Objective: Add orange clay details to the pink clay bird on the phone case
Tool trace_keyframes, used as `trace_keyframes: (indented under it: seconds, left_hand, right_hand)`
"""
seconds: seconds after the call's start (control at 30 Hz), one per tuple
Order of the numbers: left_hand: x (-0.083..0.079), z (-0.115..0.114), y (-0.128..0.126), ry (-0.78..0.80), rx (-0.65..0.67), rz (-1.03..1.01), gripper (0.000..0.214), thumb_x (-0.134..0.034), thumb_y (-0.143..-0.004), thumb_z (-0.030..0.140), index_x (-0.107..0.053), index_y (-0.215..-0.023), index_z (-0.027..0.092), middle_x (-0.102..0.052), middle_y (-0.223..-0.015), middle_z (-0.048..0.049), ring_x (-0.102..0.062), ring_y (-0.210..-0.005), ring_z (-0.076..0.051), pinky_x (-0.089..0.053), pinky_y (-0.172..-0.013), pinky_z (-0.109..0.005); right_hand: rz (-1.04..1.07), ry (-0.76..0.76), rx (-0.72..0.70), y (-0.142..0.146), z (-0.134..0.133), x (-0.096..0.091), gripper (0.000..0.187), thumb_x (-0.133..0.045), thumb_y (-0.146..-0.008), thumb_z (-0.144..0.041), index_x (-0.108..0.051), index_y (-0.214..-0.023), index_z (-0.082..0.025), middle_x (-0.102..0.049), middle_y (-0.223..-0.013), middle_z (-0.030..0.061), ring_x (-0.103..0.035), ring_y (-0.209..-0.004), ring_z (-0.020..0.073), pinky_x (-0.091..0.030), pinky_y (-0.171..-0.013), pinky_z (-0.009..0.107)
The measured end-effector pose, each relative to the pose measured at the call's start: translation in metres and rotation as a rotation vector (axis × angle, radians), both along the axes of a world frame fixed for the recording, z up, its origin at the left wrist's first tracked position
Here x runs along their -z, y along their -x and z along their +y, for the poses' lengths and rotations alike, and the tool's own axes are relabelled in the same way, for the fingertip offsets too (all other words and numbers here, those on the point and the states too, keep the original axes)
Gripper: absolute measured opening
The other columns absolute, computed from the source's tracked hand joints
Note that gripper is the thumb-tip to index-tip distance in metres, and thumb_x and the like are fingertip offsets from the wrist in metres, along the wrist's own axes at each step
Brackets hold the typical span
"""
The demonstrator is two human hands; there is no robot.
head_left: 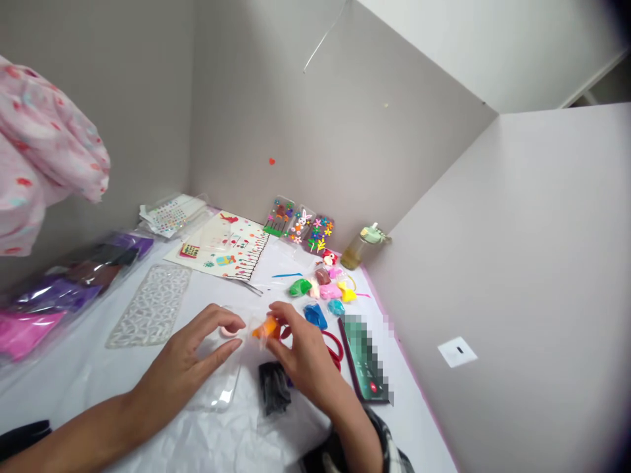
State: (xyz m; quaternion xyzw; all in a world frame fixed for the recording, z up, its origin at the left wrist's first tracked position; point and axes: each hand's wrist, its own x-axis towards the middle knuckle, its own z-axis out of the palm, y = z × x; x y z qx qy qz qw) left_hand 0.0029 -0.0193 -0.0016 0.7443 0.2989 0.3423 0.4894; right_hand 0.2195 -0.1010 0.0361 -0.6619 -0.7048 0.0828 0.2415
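My right hand (300, 345) pinches a small lump of orange clay (266, 328) in clear plastic wrap between thumb and fingers. To its left, my left hand (204, 338) is curved, with thumb and forefinger apart near the wrap's edge and nothing clearly between them. Beneath my left hand lies a clear phone case (224, 387), partly covered by it. A wrapped piece of black clay (275, 387) rests on the table below the orange lump. Red-handled scissors (335, 348) are partly hidden behind my right hand.
Wrapped clay lumps, including a green one (300, 287) and a blue one (315, 316), lie beyond my hands. A phone (365, 361) is at right, a bottle (352, 256) near the wall. A textured clear sheet (152, 305) and bagged clay packs (73, 289) lie left.
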Motion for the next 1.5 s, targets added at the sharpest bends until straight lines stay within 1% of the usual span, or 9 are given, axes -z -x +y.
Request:
trace_keyframes:
  seconds: [0.1,0.2,0.37,0.53,0.8,1.0,1.33,1.43,1.5]
  left_hand:
    - [-0.003,-0.004,-0.004,0.118,-0.016,-0.017,0.026,-0.066,-0.096,0.053,-0.066,-0.103,0.028,-0.070,-0.107,-0.0020,-0.065,-0.110,-0.026,-0.048,-0.099,-0.036]
    - [-0.005,-0.004,-0.006,0.271,0.055,-0.045,0.029,-0.060,-0.097,0.054,-0.060,-0.100,0.025,-0.068,-0.090,-0.0009,-0.069,-0.090,-0.023,-0.054,-0.086,-0.036]
    - [-0.008,0.001,-0.006,0.287,0.074,-0.077,0.023,-0.058,-0.097,0.048,-0.056,-0.100,0.025,-0.064,-0.081,0.0023,-0.068,-0.077,-0.019,-0.056,-0.076,-0.033]
    - [-0.010,0.009,-0.001,0.219,0.000,-0.066,0.019,-0.058,-0.096,0.044,-0.055,-0.090,0.026,-0.060,-0.083,0.0040,-0.062,-0.074,-0.017,-0.051,-0.074,-0.030]
    - [-0.009,0.010,0.002,0.056,-0.002,0.057,0.019,-0.074,-0.088,0.045,-0.084,-0.097,0.032,-0.061,-0.080,0.0031,-0.056,-0.073,-0.017,-0.043,-0.074,-0.031]
    - [-0.005,0.011,0.002,-0.019,0.073,0.064,0.021,-0.072,-0.090,0.045,-0.083,-0.102,0.031,-0.075,-0.101,-0.0001,-0.065,-0.095,-0.022,-0.048,-0.088,-0.034]
    - [0.003,0.012,0.004,-0.329,0.088,0.010,0.011,-0.066,-0.094,0.022,-0.075,-0.092,0.029,-0.068,-0.088,0.0037,-0.058,-0.087,-0.018,-0.041,-0.088,-0.033]
    - [0.007,0.013,0.007,-0.371,0.049,-0.028,0.011,-0.064,-0.099,0.026,-0.075,-0.099,0.028,-0.071,-0.093,0.0018,-0.060,-0.092,-0.020,-0.041,-0.091,-0.033]
    - [0.009,0.012,0.007,-0.347,0.033,-0.046,0.015,-0.063,-0.102,0.029,-0.073,-0.113,0.029,-0.072,-0.097,0.0015,-0.062,-0.090,-0.018,-0.044,-0.087,-0.031]
  right_hand:
    - [0.160,-0.094,0.010,0.012,-0.011,0.009,0.040,-0.079,-0.091,-0.012,-0.065,-0.127,-0.023,-0.075,-0.112,0.0046,-0.072,-0.098,0.0207,-0.057,-0.087,0.031]
    - [0.120,-0.211,0.006,0.017,-0.007,0.021,0.033,-0.076,-0.090,-0.008,-0.068,-0.119,-0.023,-0.074,-0.113,0.0073,-0.070,-0.105,0.0245,-0.058,-0.089,0.036]
    - [0.057,-0.327,-0.087,0.019,-0.004,0.024,0.036,-0.064,-0.095,-0.003,-0.061,-0.126,-0.019,-0.072,-0.129,0.0144,-0.067,-0.118,0.0272,-0.056,-0.100,0.040]
    - [0.145,-0.265,-0.106,0.026,-0.009,0.013,0.019,-0.061,-0.103,-0.014,-0.066,-0.119,-0.022,-0.074,-0.108,0.0073,-0.066,-0.099,0.0244,-0.053,-0.086,0.035]
    - [0.167,-0.213,-0.041,0.022,-0.008,0.016,0.008,-0.070,-0.102,-0.022,-0.071,-0.110,-0.021,-0.073,-0.097,0.0044,-0.063,-0.089,0.0231,-0.047,-0.078,0.032]
    - [0.097,-0.230,-0.057,0.027,-0.010,0.016,0.006,-0.066,-0.105,-0.022,-0.072,-0.103,-0.022,-0.069,-0.091,0.0033,-0.061,-0.086,0.0222,-0.045,-0.076,0.032]
    - [-0.074,-0.246,-0.087,0.031,-0.010,0.017,0.016,-0.063,-0.105,-0.021,-0.068,-0.090,-0.022,-0.068,-0.087,0.0035,-0.059,-0.082,0.0222,-0.044,-0.071,0.032]
    - [-0.068,-0.297,-0.077,0.033,-0.009,0.015,0.006,-0.063,-0.105,-0.023,-0.069,-0.104,-0.020,-0.072,-0.095,0.0059,-0.061,-0.086,0.0238,-0.047,-0.074,0.034]
    - [-0.040,-0.329,-0.100,0.035,-0.009,0.014,0.019,-0.064,-0.105,-0.024,-0.065,-0.123,-0.019,-0.075,-0.110,0.0090,-0.064,-0.094,0.0251,-0.051,-0.081,0.036]
